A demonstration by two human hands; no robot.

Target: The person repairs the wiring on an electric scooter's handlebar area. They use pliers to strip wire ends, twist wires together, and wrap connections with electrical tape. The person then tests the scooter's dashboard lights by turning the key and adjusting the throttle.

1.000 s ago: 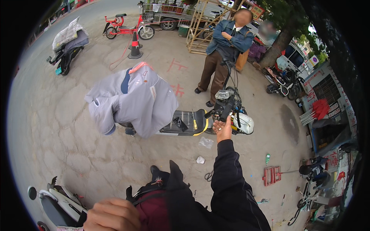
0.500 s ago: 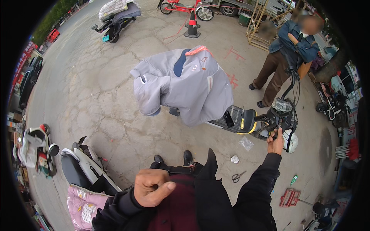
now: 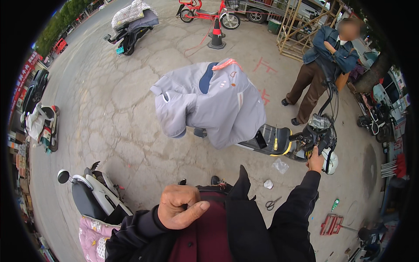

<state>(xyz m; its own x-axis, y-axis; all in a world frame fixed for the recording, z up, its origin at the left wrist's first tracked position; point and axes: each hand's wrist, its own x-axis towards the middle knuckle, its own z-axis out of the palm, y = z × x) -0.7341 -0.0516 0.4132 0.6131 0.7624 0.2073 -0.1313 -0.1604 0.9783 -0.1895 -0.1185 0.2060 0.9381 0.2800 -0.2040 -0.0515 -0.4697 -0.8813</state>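
My left hand (image 3: 182, 207) is held up before my body, fingers curled in and thumb stretched to the right; I see nothing in it. My right arm reaches forward to the front of an electric scooter, and my right hand (image 3: 315, 162) is closed around the near end of its black handlebar grip (image 3: 323, 143), fingers partly hidden. Loose cables surround the steering column. Clear plastic wraps the instrument panel (image 3: 320, 122). A grey quilted cover (image 3: 218, 100) drapes over the seat. On the footboard lie a dark phone (image 3: 260, 139) and a yellow-handled screwdriver (image 3: 276, 143).
Scissors (image 3: 273, 203), a clear plastic bag (image 3: 280, 166) and a crumpled white piece (image 3: 268, 184) lie on the ground. A red metal frame (image 3: 330, 224) is at lower right. Beyond the scooter stands a person (image 3: 325, 56), arms folded. A white scooter (image 3: 102, 192) is parked left.
My right hand's fingers now wrap further behind the grip, where the index finger had pointed up. The loaded scooter at far left has moved forward along the road. My left hand stays curled.
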